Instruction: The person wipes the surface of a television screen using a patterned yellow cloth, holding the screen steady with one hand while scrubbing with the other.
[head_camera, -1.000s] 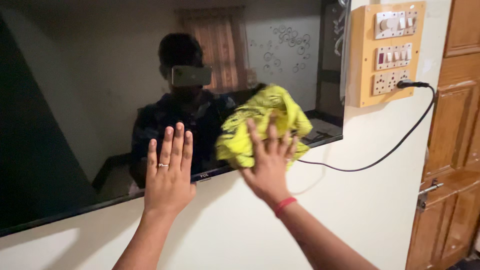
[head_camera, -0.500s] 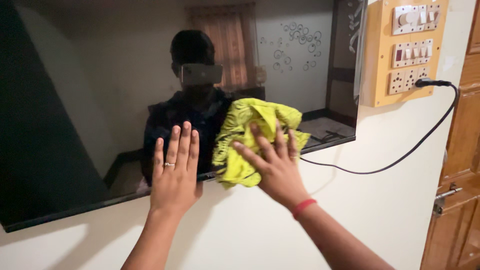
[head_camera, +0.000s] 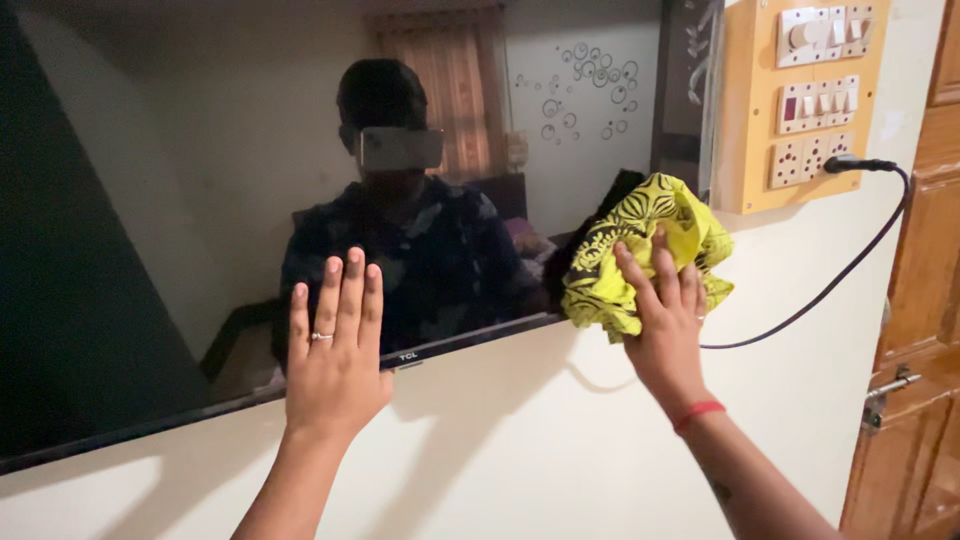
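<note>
A wall-mounted black television (head_camera: 150, 200) fills the upper left, its dark screen reflecting a person wearing a head camera. My left hand (head_camera: 335, 350) lies flat against the screen's lower edge, fingers together, a ring on one finger. My right hand (head_camera: 665, 320) presses a crumpled yellow-green patterned cloth (head_camera: 640, 245) against the television's lower right corner, fingers spread over the cloth. A red band circles my right wrist.
An orange switchboard (head_camera: 805, 100) with switches and sockets hangs on the cream wall (head_camera: 520, 450) right of the television. A black plug and cable (head_camera: 850, 260) run from it down to the left. A wooden door (head_camera: 920, 330) with a latch stands at the far right.
My right hand has slid the cloth rightwards along the screen to its lower right corner. My left hand has stayed flat on the bottom edge.
</note>
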